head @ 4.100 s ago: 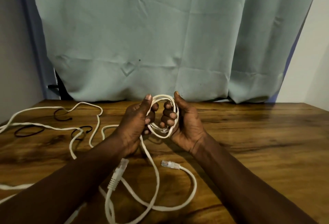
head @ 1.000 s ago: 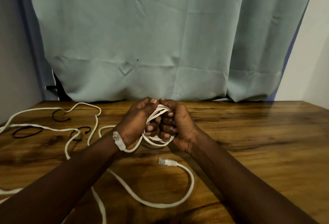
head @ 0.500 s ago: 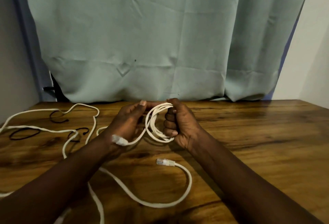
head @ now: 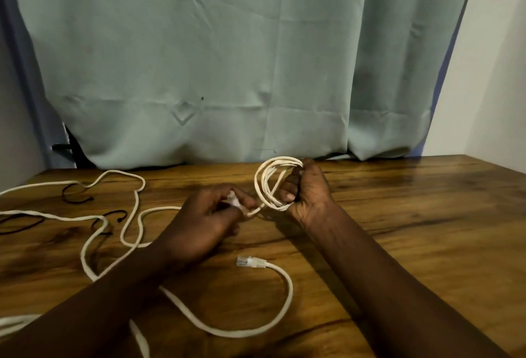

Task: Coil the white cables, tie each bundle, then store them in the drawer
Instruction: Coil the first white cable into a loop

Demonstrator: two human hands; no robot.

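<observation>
Clutching white coil (head: 269, 184) in right hand (head: 308, 191) grip, left hand (head: 205, 221) pinching its plug end (head: 234, 201)

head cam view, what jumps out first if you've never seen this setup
The two hands at mid-table: the right hand grips a small coil of white cable, while the left hand pinches the cable's plug end beside it. A loose connector lies on the wooden table in front of them. More uncoiled cable and thin black ties sprawl at left.
</observation>
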